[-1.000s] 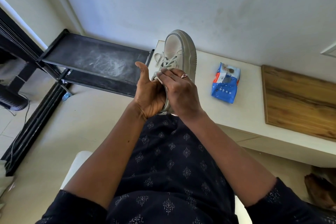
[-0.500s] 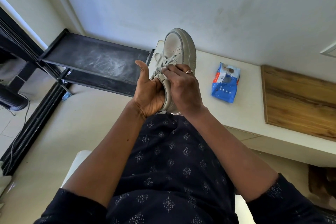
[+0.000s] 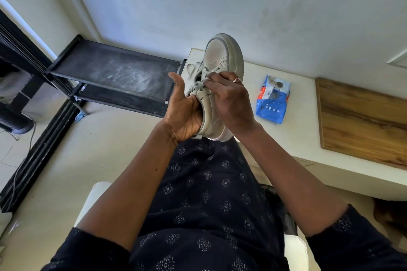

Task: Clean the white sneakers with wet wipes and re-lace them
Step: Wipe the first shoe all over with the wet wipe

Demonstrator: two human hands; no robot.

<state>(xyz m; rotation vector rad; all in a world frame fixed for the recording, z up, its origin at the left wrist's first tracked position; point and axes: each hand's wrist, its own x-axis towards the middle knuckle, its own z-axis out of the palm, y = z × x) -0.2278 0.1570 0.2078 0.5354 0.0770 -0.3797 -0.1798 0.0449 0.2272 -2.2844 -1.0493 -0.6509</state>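
Your left hand point(image 3: 185, 114) grips the sneaker point(image 3: 220, 57) at its heel end, thumb raised, with the toe pointing away above your lap. Your right hand point(image 3: 230, 100) pinches a lace point(image 3: 196, 88) at the eyelets. The wipes pack point(image 3: 272, 100) lies on the worktop point(image 3: 297, 138) just right.

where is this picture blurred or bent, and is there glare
Head view: the wide lens bows the black rack and wall edges; laces by the right hand are motion-smeared; sneaker and wipes pack are sharp; soft light, no glare.
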